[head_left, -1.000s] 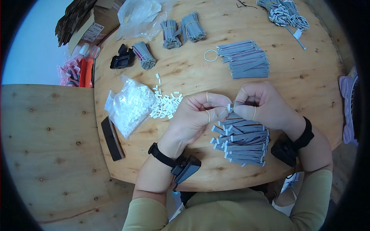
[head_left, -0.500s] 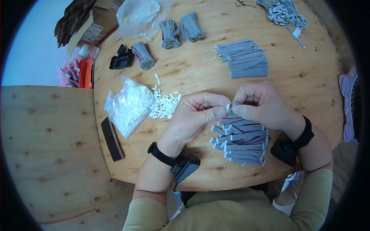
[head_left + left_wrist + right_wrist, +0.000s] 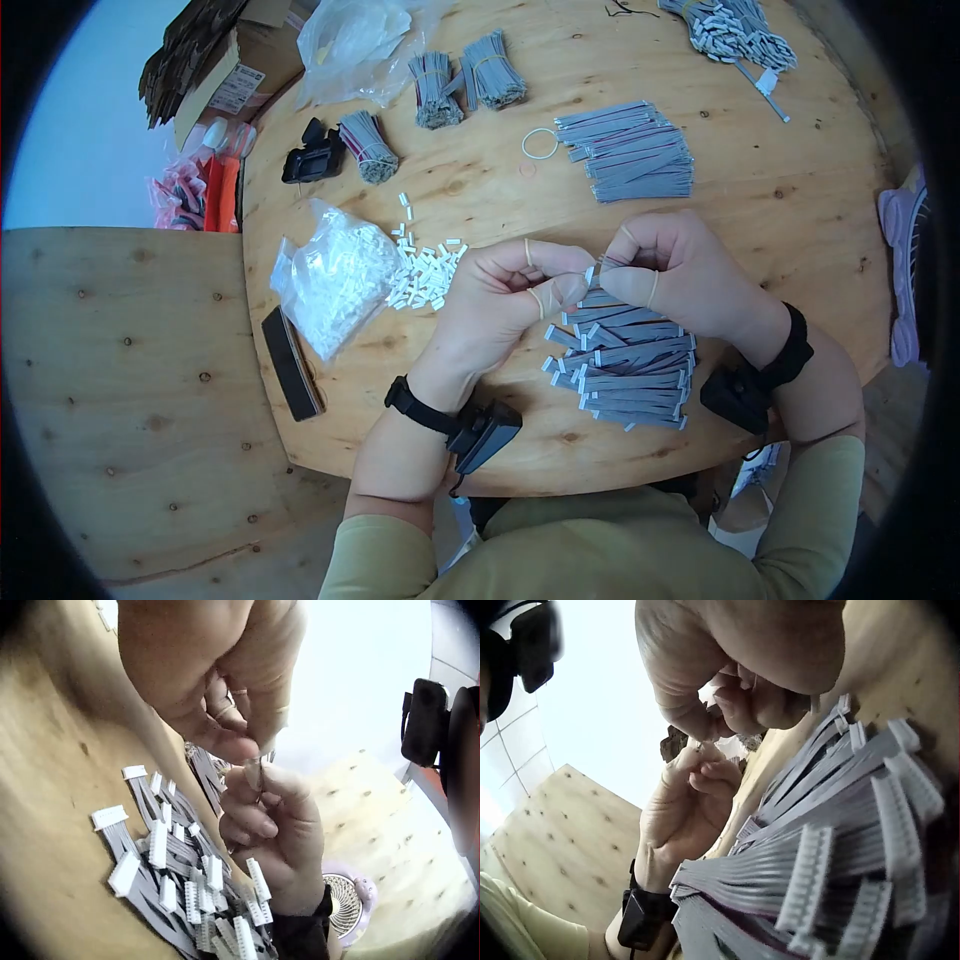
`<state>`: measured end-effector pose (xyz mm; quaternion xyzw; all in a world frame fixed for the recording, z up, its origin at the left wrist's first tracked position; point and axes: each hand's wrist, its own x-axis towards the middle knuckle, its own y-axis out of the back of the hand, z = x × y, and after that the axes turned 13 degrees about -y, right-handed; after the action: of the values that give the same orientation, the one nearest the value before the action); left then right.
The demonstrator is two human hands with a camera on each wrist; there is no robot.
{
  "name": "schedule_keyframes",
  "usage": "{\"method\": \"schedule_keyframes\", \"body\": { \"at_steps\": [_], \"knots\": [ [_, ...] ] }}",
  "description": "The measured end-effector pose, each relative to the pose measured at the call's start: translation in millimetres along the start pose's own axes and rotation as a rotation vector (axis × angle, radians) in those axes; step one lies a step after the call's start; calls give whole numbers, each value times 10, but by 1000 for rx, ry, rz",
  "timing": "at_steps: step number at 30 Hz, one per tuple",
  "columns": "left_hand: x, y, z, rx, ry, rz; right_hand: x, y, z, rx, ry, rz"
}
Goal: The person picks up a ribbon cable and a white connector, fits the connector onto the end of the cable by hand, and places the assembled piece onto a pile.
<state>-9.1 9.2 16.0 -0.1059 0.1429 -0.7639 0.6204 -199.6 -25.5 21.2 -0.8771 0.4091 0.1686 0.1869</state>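
Note:
Over the near pile of grey ribbon cables (image 3: 640,360), both hands meet fingertip to fingertip. The left hand (image 3: 505,295) pinches a small white connector (image 3: 590,275) between thumb and forefinger. Close beside it, the right hand (image 3: 685,275) pinches a ribbon cable, mostly hidden by the fingers; its far white end (image 3: 815,703) peeks out below that hand in the right wrist view. Finger cots cover the thumb and forefinger tips of both hands. White connectors (image 3: 111,817) cap the piled cables in the left wrist view.
Loose white connectors (image 3: 425,275) spill beside a clear bag (image 3: 340,280) left of the hands. Beyond lie a flat stack of ribbon cables (image 3: 630,150), a rubber band (image 3: 540,144) and tied cable bundles (image 3: 493,70). A dark phone-like slab (image 3: 291,362) rests near the left edge.
Both hands stay together in nearly the same place, with the same pinch. The white connector tilts slightly between the fingertips. The whole head view shifts a little.

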Motion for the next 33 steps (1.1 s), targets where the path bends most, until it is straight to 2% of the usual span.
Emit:
{"method": "schedule_keyframes", "body": {
  "at_steps": [7, 10, 16, 19, 25, 28, 33],
  "knots": [
    [1, -9, -2, 38, -22, 8, -8, -26, 8, -8, 58, 9],
    [0, 3, -11, 48, -44, -19, -6, -17, -22, 1, -25, 32],
    [-8, -24, -42, 13, -54, 8, 8, -3, 35, -11, 138, -2],
    [-11, -34, -53, -16, -46, 16, -1, 0, 17, -85, 161, 28],
    [-14, -45, -40, 26, -63, 14, -5, -11, -21, 9, 9, 39],
    [-14, -42, -38, 51, -74, 1, -6, -9, -14, 33, 4, 27],
    [-8, -1, -22, 76, -62, -14, 8, -28, 22, -33, 112, 20]
  ]
}}
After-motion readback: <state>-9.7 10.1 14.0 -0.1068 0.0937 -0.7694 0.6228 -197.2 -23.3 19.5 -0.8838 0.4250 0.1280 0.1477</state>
